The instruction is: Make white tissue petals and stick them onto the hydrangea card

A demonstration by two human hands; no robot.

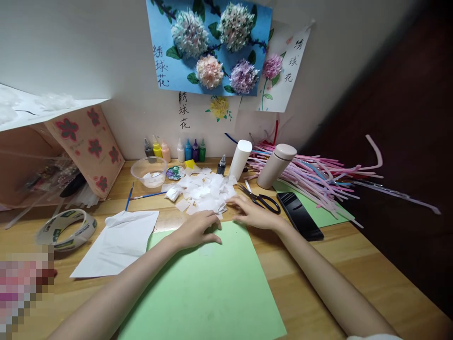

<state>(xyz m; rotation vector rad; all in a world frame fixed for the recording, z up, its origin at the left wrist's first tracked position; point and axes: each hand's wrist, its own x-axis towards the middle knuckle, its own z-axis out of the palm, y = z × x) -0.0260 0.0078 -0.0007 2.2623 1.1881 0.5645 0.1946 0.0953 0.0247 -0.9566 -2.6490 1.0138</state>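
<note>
A green sheet of paper lies flat on the wooden table in front of me. My left hand rests over its far edge, thumb and fingers apart, with nothing visible between them. Just beyond is a loose pile of small white paper pieces. My right hand reaches in from the right, fingers spread at the pile's near right side; the fingertips seem to touch the pieces. Black-handled scissors lie just behind my right hand. A small translucent piece shows faintly on the green sheet below my left hand.
On the right are a phone, a tumbler and pink pipe cleaners. Left stand a roll of tape, white paper, a paintbrush and a plastic bowl. Paint bottles line the wall beneath flower pictures.
</note>
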